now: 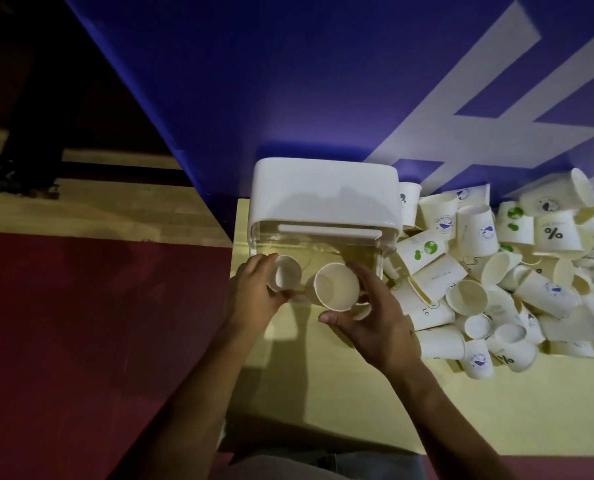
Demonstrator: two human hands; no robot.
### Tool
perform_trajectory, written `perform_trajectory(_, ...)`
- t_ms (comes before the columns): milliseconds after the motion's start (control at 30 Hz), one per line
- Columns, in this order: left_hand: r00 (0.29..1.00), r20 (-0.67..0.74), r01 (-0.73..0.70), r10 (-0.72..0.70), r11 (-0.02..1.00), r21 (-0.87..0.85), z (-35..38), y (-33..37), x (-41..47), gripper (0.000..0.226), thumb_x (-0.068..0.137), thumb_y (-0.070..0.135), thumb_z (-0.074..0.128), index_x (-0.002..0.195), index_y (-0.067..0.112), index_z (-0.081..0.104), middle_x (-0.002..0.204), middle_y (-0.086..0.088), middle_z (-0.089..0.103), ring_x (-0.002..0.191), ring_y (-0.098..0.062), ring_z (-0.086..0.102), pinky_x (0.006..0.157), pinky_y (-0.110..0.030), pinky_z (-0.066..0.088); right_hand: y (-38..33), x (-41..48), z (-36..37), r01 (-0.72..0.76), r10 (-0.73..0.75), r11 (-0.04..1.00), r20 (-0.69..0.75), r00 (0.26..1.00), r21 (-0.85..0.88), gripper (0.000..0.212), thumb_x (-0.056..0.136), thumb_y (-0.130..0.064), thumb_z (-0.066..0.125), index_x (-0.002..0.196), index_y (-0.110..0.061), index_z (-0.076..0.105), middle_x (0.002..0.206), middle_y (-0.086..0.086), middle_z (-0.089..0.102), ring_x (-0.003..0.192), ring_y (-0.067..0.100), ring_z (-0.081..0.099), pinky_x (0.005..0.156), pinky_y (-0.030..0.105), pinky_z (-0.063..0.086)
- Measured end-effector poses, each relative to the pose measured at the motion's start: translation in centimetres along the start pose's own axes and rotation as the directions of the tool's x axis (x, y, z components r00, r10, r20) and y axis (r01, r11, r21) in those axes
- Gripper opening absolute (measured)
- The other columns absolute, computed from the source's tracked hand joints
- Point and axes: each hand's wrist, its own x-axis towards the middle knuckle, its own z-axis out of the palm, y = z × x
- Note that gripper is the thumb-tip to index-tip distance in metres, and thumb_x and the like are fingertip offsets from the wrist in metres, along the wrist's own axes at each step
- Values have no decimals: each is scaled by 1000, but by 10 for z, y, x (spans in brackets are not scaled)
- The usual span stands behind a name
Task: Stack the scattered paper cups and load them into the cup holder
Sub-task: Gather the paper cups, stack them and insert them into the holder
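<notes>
Right hand (368,318) grips larger cup (335,287) | left hand (255,291) grips smaller cup (287,273) | pile (517,285) marked "%"

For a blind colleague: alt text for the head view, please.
The left hand and right hand each hold a paper cup before a clear, white-lidded cup holder on a yellow table. Loose cups are heaped at its right.

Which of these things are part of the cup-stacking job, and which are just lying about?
In the job:
left hand gripping one cup
right hand gripping another cup
cup holder
pile of loose cups

Just there:
yellow table
blue backdrop
red floor
</notes>
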Motion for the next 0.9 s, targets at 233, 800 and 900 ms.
perform_trajectory(233, 995, 87, 56, -46, 991, -121, 2, -10, 4, 94, 61, 40, 89, 145, 25, 48, 134, 1, 61, 120, -20, 60, 92, -42, 54, -11, 25, 30, 115, -113, 993, 62, 992, -21, 86, 75, -62, 81, 146, -29, 45, 142, -17, 54, 127, 5, 54, 98, 28, 52)
perform_trajectory(800, 990, 105, 127, -97, 935, -331, -11, -13, 4, 38, 98, 6, 61, 129, 27, 66, 105, 15, 70, 96, 1, 66, 72, -5, 45, 14, 62, 79, 97, -50, 975, 230, 972, -200, 80, 90, -56, 69, 157, -28, 36, 151, -3, 51, 135, 19, 49, 109, 38, 45)
perform_trajectory(900, 988, 117, 130, -97, 939, -320, -10, -14, 3, 40, 97, 7, 65, 132, 28, 65, 104, 15, 68, 94, 6, 64, 72, -3, 45, 18, 65, 80, 102, -39, 967, 259, 965, -233, 79, 91, -57, 67, 158, -32, 33, 152, -4, 50, 134, 18, 50, 106, 38, 47)
